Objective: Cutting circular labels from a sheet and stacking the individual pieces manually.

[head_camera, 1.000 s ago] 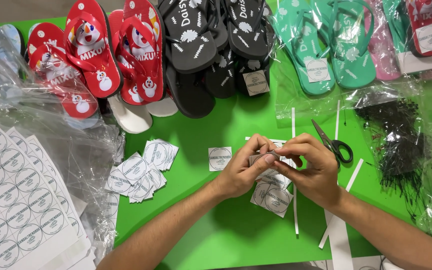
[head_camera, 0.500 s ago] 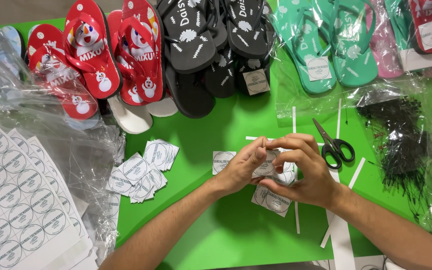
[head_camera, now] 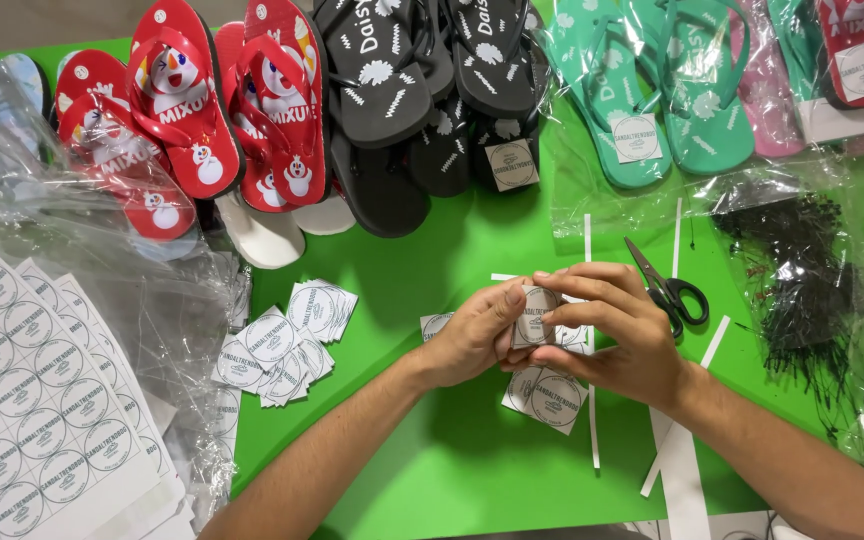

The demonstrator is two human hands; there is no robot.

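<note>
Hands squaring a stack of tags

Both the left hand (head_camera: pixel 472 335) and right hand (head_camera: pixel 617 335) are pinching a small tag stack (head_camera: pixel 535 318) above the green bench (head_camera: pixel 452 450), fingers closed on its edges. Keeping edges flush seems best. At 3 o'clock, a clear bag (head_camera: pixel 802 290) is holding black ties.

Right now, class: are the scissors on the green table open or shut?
Shut: the scissors lie with both blades together in one point.

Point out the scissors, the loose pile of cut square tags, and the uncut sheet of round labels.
scissors (head_camera: pixel 670 292), head view, at the pivot near the black handles.
pile of cut square tags (head_camera: pixel 282 343), head view, top tag.
sheet of round labels (head_camera: pixel 27 400), head view, mid-sheet.
</note>
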